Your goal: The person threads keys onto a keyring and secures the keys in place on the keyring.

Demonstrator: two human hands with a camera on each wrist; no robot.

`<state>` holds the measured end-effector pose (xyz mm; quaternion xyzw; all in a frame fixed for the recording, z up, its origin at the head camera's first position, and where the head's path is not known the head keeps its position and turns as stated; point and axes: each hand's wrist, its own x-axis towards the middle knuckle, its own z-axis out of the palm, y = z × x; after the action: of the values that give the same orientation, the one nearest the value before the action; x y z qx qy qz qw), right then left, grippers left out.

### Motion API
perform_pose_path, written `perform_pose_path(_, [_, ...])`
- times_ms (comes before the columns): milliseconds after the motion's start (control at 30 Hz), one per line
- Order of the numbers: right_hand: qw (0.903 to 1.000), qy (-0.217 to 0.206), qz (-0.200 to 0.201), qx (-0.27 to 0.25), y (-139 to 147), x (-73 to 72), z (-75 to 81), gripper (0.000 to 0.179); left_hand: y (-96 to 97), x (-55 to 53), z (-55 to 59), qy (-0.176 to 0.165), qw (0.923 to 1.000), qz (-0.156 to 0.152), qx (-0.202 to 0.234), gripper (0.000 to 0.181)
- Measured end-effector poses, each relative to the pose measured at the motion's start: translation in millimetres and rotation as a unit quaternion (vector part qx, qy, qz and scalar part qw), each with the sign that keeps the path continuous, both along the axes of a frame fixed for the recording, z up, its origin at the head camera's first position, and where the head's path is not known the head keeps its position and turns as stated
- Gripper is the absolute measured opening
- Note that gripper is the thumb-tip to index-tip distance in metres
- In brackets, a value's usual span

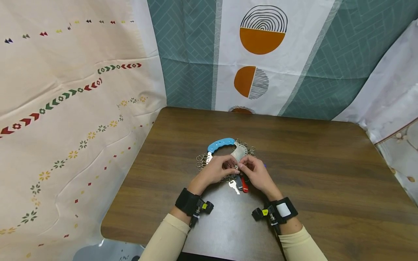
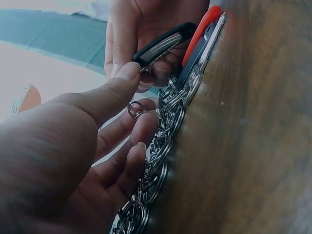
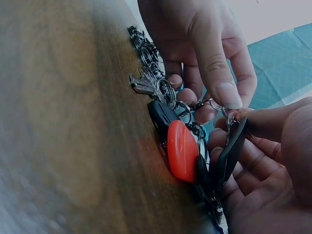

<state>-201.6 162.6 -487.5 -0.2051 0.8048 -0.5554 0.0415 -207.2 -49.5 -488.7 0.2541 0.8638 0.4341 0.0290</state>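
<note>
A ring-shaped metal key holder (image 1: 240, 151) with a blue grip (image 1: 221, 144) lies on the table, many small rings hanging round its edge. Over its near side, my left hand (image 1: 219, 168) pinches a small split ring (image 3: 218, 105) between thumb and fingers. Close against those fingertips, my right hand (image 1: 256, 172) holds a black key tag (image 3: 231, 151) by its ring end. A red key tag (image 3: 183, 151), another dark tag (image 3: 163, 117) and a silver key (image 1: 234, 186) hang beside the hands. Parts of the holder are hidden behind the fingers.
The brown wooden table (image 1: 313, 156) has a grey patch (image 1: 228, 224) on its near side. Patterned curtains (image 1: 186, 54) hang behind it, and a pale cloth (image 1: 81, 108) hangs at the left. Each wrist wears a black strap with a small camera.
</note>
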Motion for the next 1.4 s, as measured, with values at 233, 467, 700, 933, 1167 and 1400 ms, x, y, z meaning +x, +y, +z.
perform_pose_path(233, [1.0,0.006,0.003,-0.004,-1.2,2.7,3.6,0.006,-0.5,0.0,0.2,0.001,1.0,0.003,-0.003,0.02])
perform_pose_path(467, [0.9999,0.007,-0.001,-0.009,2.5,-3.1,-7.6,0.007,0.5,-0.2,1.7,-0.006,1.0,0.004,0.001,0.026])
perform_pose_path(700, [1.0,0.006,0.005,-0.005,1.1,-0.5,0.3,0.007,0.1,-0.1,2.4,-0.007,1.0,0.001,0.002,0.023])
perform_pose_path(933, [0.9997,0.01,0.02,-0.01,-2.6,13.1,28.6,0.006,-0.7,0.1,1.0,0.001,1.0,0.003,-0.005,0.023])
perform_pose_path(1167, [0.9998,0.006,0.018,-0.009,-3.2,14.0,27.9,0.006,-0.7,1.3,1.5,-0.002,0.9999,0.006,-0.011,0.023])
perform_pose_path(1400, [0.9998,0.0,0.019,-0.008,-3.1,14.5,30.3,0.007,-0.2,0.9,1.6,-0.003,0.9999,0.006,-0.009,0.025])
